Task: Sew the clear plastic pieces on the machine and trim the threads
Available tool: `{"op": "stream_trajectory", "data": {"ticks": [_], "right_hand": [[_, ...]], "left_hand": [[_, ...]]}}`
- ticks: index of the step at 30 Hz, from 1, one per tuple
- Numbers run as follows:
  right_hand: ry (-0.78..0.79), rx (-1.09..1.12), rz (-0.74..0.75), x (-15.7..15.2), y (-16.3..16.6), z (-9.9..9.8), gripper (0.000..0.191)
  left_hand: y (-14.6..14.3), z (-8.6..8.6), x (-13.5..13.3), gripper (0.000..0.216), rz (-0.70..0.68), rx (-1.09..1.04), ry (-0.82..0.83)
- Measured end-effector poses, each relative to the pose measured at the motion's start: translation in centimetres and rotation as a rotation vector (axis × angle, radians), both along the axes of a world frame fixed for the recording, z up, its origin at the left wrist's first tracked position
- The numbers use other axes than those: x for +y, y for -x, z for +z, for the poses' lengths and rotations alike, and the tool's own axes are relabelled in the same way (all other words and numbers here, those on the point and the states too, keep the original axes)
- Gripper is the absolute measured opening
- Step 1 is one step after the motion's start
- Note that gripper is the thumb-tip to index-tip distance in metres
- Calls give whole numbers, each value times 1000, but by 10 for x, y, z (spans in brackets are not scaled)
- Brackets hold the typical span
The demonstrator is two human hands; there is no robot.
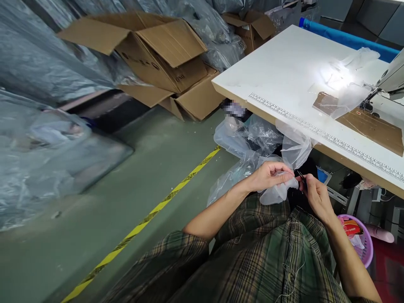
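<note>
From my end of the head camera feed, the left hand [273, 173] pinches a fold of sheer cloth [274, 194], thumb and fingers closed together by its upper right edge. The right hand [316, 194] is curled around what look like small dark snips [302, 177]; whether their blades are parted I can't tell at this size.

The relation I'd watch is the short one between the hands. The pinched edge lies to the left of the right hand, and the snips' long axis slants up and leftward, putting their tips just beside the left fingertips. The left hand is the nearer to the cloth, having hold of it; the right faces that edge from the side. I can't make out whether the tips touch the cloth.

The loose part droops below the left hand, in front of the plaid garment [271, 248]. Just beyond, a pale drape [295, 147] hangs at the edge of the table [268, 63]; I can't tell whether it joins the held piece. Farther out, I have the sewing machine [394, 75] on the table to the right, and a purple basket [368, 252] low beside the right forearm.
</note>
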State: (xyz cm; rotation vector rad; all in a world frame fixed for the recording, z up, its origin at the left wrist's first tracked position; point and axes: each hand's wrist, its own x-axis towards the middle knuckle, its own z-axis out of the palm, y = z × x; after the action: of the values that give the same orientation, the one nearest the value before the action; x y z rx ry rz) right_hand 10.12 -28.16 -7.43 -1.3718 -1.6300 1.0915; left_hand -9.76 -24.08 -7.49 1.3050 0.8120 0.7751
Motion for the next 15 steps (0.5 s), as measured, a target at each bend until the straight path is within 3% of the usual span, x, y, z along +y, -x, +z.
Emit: {"op": "stream_trajectory", "data": {"ticks": [7,15], "right_hand": [[-28,-44,110,15,12,2,60],[-55,-49,10,9,12,-5,60]], "left_hand": [[4,2,-1,40,13,43,-48],[6,6,-1,40,12,16,71]]}}
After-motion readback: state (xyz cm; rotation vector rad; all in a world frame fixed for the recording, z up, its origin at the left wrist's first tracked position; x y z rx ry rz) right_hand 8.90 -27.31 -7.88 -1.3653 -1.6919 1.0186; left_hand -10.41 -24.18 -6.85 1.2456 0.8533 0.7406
